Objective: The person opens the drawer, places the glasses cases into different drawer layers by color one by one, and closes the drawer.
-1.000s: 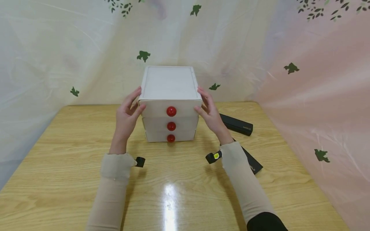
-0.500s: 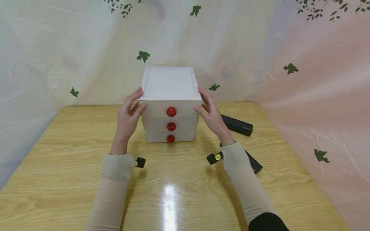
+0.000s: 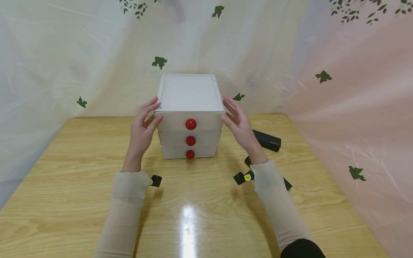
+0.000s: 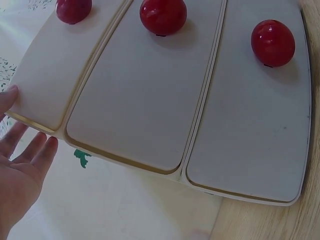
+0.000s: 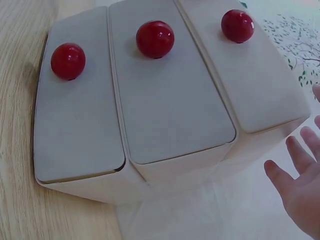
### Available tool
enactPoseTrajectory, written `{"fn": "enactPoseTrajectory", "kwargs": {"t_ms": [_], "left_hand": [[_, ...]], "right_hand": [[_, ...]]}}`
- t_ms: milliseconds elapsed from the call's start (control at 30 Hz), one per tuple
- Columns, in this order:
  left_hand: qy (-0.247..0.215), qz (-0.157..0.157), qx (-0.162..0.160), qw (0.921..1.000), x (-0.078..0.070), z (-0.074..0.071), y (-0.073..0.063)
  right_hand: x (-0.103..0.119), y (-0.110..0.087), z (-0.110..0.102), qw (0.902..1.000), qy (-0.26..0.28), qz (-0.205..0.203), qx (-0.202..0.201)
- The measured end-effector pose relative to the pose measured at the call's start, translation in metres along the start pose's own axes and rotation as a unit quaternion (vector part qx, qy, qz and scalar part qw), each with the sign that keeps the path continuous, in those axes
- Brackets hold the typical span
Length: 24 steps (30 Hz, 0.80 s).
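Note:
A white three-drawer storage box (image 3: 190, 91) with round red knobs (image 3: 191, 124) stands on the wooden table, drawers pushed in. My left hand (image 3: 141, 130) holds its upper left front corner. There the thumb lies on the top drawer's front and the fingers reach along the side, as the left wrist view also shows. On the other side my right hand (image 3: 241, 130) is spread beside the upper right corner with nothing in it. In the right wrist view a gap shows between its fingers (image 5: 300, 155) and the box's side.
Right of the box lies a black oblong case (image 3: 267, 141). Nearer, a second flat black item (image 3: 287, 184) is partly covered by the right sleeve. A light curtain with leaf prints (image 3: 193, 39) hangs behind the table (image 3: 80, 200) and along its right side.
My right hand has drawn away from the box, a little to the right, its fingers loosening. The left hand and the box have stayed nearly in place.

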State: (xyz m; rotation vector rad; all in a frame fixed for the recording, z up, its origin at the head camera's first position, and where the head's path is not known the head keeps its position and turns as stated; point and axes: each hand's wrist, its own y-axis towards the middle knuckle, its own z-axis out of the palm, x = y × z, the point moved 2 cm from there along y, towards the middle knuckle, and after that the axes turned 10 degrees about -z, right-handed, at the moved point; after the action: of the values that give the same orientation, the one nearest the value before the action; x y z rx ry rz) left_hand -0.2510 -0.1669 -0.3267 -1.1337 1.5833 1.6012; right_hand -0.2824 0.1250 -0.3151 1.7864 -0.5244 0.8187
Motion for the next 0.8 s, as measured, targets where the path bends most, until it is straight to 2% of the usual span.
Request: {"fn": "enactPoseTrajectory", "kwargs": {"t_ms": [467,800], "left_hand": [[0.018,-0.006,0.0,0.9998,-0.001,0.0,0.0],[0.023,-0.003,0.0,0.9997,-0.001,-0.001,-0.001]], "right_hand": [[0.01,-0.018,-0.005,0.9997,-0.007,0.011,-0.02],[0.01,-0.035,-0.011,0.9985,-0.012,0.047,-0.024]]}}
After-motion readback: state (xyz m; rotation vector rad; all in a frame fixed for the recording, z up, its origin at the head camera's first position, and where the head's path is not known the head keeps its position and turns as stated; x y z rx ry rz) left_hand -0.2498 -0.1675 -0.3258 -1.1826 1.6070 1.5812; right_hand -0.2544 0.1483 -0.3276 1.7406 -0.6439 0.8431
